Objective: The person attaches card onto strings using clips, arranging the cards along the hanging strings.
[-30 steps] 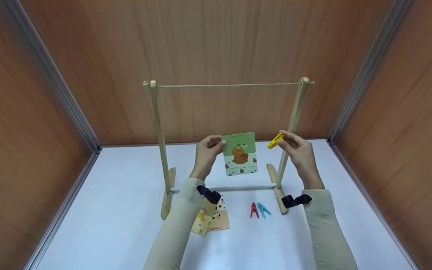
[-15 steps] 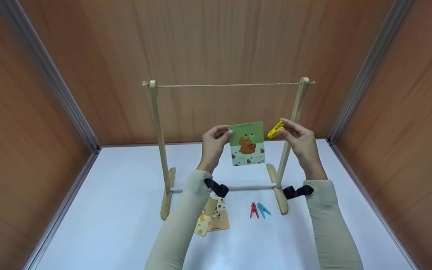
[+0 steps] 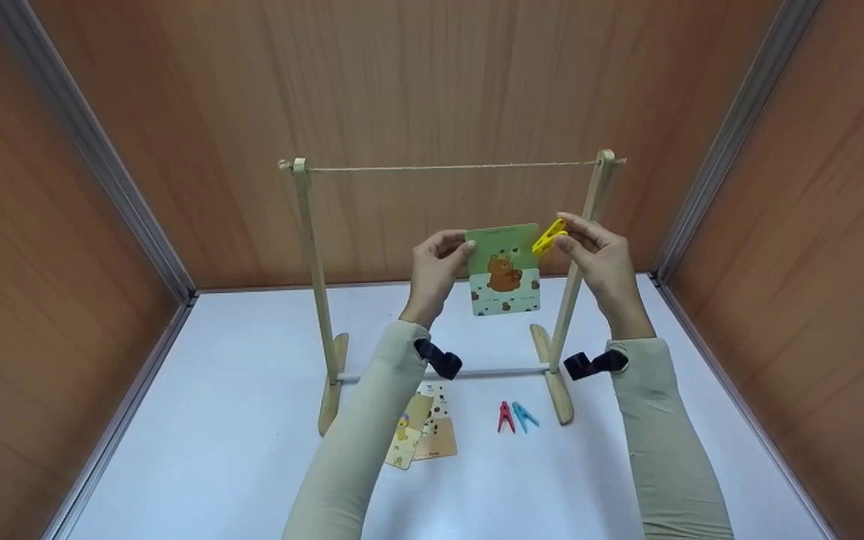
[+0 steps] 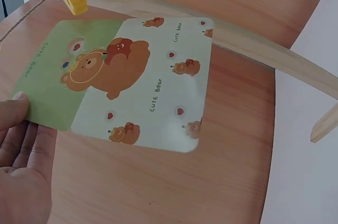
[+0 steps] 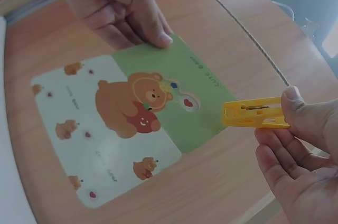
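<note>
My left hand (image 3: 436, 274) pinches a green and white bear card (image 3: 505, 281) by its upper left edge, thumb in front. In the left wrist view the card (image 4: 137, 81) shows a brown bear and the words "Cute Bear". The right hand (image 3: 603, 262) pinches a yellow clothespin (image 3: 549, 237) by its handle ends, beside the card's upper right corner. From the right wrist the clothespin (image 5: 256, 113) overlaps the card's green edge; whether they touch I cannot tell. Both hands are below the string (image 3: 447, 167), which runs between two wooden posts.
A red clothespin (image 3: 505, 417) and a blue clothespin (image 3: 525, 415) lie on the white table (image 3: 237, 450). Two more cards, one yellow (image 3: 403, 448) and one peach with spots (image 3: 438, 439), overlap near the left sleeve. The stand's right post (image 3: 588, 217) rises behind the right hand.
Both hands have risen toward the string. The left hand with the bear card has also shifted right, closing the gap to the yellow clothespin. The things on the table stay put.
</note>
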The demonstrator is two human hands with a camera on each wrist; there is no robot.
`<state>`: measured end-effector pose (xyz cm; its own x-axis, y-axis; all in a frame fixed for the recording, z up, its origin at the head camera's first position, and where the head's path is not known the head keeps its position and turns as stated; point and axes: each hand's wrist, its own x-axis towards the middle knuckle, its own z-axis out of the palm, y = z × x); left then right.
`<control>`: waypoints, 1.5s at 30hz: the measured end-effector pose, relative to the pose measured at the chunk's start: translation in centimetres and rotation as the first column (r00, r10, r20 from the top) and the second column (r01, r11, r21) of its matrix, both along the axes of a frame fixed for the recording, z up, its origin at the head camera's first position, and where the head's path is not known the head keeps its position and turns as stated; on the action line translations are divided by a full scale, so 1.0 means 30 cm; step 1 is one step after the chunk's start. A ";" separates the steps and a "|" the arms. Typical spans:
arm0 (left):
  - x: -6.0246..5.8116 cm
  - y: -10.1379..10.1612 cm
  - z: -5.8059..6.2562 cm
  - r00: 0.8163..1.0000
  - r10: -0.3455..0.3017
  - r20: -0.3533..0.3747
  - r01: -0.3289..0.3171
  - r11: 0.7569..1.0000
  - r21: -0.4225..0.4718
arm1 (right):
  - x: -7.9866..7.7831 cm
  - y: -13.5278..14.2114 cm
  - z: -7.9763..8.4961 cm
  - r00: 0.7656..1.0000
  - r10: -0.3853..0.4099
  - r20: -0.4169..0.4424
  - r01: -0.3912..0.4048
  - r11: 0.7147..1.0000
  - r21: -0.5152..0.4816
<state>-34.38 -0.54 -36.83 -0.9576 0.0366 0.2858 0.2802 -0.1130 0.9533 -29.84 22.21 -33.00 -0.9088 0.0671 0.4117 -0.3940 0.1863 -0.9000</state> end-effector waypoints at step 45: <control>-0.021 0.073 0.185 0.997 0.035 -0.073 -0.029 0.996 0.081 | -0.037 -0.055 0.188 0.985 -0.082 -0.153 0.051 0.979 -0.197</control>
